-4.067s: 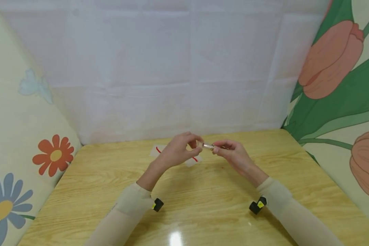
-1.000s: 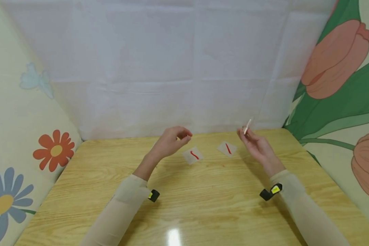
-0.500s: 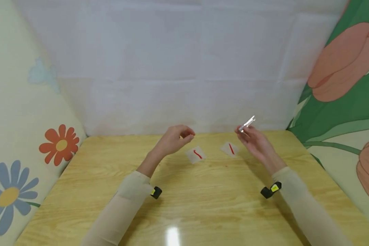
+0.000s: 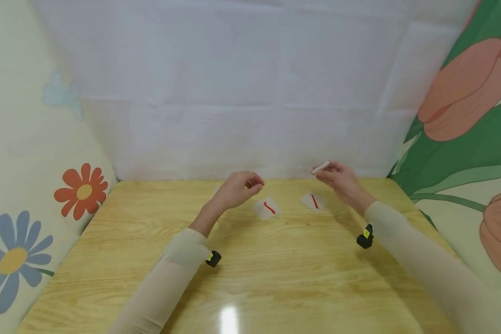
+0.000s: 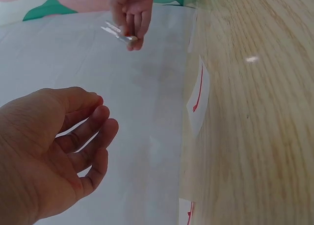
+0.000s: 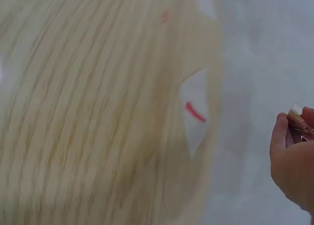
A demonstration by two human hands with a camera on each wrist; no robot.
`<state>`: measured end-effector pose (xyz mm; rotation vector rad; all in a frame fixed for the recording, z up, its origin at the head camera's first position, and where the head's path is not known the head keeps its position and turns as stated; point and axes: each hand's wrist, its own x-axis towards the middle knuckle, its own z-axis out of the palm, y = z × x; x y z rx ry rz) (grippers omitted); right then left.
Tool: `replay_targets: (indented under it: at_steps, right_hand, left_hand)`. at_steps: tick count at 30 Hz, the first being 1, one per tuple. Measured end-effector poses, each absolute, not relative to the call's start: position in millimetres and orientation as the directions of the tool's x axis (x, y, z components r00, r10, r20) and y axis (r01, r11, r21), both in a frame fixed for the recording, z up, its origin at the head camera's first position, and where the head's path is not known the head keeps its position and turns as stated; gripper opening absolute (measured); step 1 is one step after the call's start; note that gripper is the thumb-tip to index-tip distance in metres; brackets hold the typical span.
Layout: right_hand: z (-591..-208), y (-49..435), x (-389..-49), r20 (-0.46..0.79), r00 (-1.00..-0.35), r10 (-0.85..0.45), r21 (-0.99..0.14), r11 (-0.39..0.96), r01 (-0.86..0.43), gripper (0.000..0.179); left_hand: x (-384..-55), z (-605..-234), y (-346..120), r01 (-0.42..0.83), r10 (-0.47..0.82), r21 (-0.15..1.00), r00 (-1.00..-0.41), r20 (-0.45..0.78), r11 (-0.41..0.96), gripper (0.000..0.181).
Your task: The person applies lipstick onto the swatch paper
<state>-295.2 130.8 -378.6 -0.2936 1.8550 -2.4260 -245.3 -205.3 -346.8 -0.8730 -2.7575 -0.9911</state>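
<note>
In the head view my right hand (image 4: 344,178) is raised above the back right of the table and pinches a small shiny tube (image 4: 320,167), clear and silvery, much like a lipstick. It tilts between thumb and fingers; the right wrist view shows just its glinting end (image 6: 296,112). My left hand (image 4: 238,189) hovers near the table's back edge, its fingers loosely bent and nothing between them in the left wrist view. Between the hands lie two pale paper squares, the nearer one (image 4: 267,208) with a wavy red stroke, the other (image 4: 312,202) with a straighter red stroke.
A sliver of another pale paper (image 4: 216,190) peeks out behind my left hand. The wooden table (image 4: 275,278) ends at a white cloth backdrop (image 4: 234,93). Flower-painted panels (image 4: 463,153) rise at both sides. A tiny red speck (image 4: 308,224) marks the tabletop.
Both hands were together at the tube earlier; they have since parted, the tube staying in my right hand. Lately that hand has turned over and shifted slightly left. My left hand barely moves.
</note>
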Motion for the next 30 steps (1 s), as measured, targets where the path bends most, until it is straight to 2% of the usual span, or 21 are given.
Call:
replay_targets:
  at_steps: [4,7,10,15,26,30]
  right_hand:
    - [-389,137,-309,0.142,-0.979,-0.144,-0.988,0.044,-0.15,0.03]
    - [-397,144,-318,0.189,-0.972,-0.139,-0.948,0.231,-0.218,0.025]
    - [-401,147,-326,0.226,-0.963,-0.148,-0.896,0.355,-0.265,0.02]
    - [-404,146,-333,0.193,-0.967,-0.164,-0.851,0.462,-0.248,0.02]
    - [-401,158,-334,0.084,-0.994,-0.076,-0.82,0.562,-0.112,0.031]
    - [-403,160,-334,0.057,-0.997,-0.058,-0.817,0.572,-0.08,0.04]
  left_hand:
    - [-251,-353,-200,0.539,0.501,0.557,-0.832,0.237,0.632,0.018]
    - [-255,-358,-197,0.534,0.516,0.561,-0.831,0.209,0.632,0.018]
    - [-257,-362,-194,0.527,0.522,0.573,-0.831,0.192,0.628,0.019]
    - [-258,-366,-190,0.534,0.548,0.582,-0.818,0.174,0.613,0.021]
    - [-258,-370,-180,0.556,0.591,0.587,-0.791,0.156,0.589,0.023]
    - [-255,-369,-181,0.545,0.588,0.594,-0.796,0.145,0.592,0.024]
